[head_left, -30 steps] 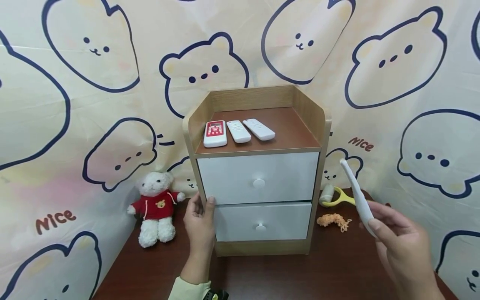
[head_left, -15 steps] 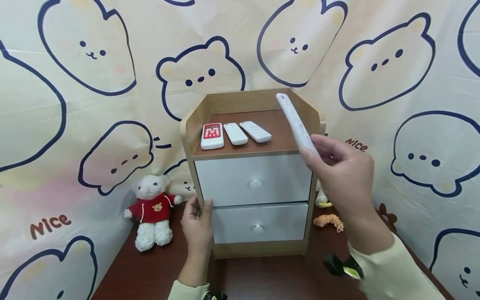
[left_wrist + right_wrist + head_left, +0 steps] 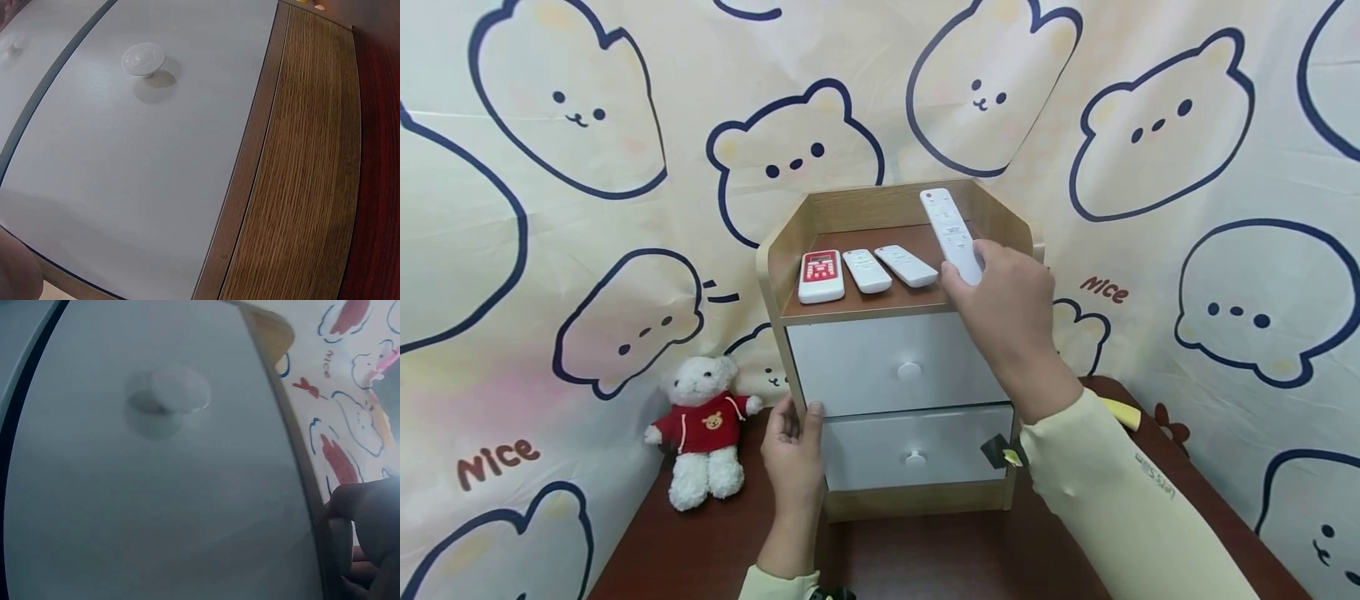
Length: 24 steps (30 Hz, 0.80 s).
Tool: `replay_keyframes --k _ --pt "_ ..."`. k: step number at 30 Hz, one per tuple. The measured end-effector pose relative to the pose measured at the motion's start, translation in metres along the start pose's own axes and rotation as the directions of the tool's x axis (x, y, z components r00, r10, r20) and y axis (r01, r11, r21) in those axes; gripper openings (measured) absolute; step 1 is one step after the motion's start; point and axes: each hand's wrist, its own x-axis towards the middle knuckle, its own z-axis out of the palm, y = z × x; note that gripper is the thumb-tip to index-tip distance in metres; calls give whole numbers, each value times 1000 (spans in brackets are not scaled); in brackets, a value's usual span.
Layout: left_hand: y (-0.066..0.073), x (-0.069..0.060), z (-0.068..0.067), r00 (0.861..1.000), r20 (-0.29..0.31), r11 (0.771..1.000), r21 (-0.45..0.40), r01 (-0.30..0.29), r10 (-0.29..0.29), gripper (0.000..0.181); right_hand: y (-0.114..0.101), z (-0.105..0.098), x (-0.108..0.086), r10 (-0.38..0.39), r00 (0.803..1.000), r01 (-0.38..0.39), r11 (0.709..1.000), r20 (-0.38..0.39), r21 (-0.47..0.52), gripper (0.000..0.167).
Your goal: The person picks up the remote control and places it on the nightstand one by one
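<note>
A white remote control [image 3: 951, 232] is pinched at its lower end by my right hand [image 3: 1013, 312], above the right part of the cabinet's top shelf [image 3: 865, 237]. Further left on that shelf lie a white remote control with a red face [image 3: 822, 275] and two plain white remote controls, one in the middle [image 3: 867, 272] and one angled [image 3: 907, 266]. My left hand [image 3: 793, 458] grips the left side of the small wooden cabinet [image 3: 917, 500], its thumb at the front edge. In the right wrist view, the fingers [image 3: 375, 519] show at the lower right.
The cabinet has two white drawers, an upper [image 3: 850, 367] and a lower [image 3: 865, 458], each with a round knob. A white teddy bear [image 3: 703, 433] in a red hoodie sits left on the brown table [image 3: 917, 554]. A yellow object [image 3: 1122, 412] shows behind the right sleeve.
My right hand has brought the remote control from the right of the cabinet, leftward and up, to above the top shelf. My left hand has stayed on the cabinet's side.
</note>
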Motion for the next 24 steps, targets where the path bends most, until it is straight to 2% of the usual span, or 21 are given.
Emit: replay_keyframes --k 10,18,24 --pt "-1 1 0 1000 4 1000 -5 -6 6 42 3 8 7 -23 999 30 982 37 -184 48" --pt "0 0 0 1000 1 1000 13 -4 4 43 -1 6 10 2 994 37 936 110 -350 52" --pt "-1 0 0 1000 2 1000 5 -11 11 42 -6 3 12 36 987 31 913 158 -406 54"
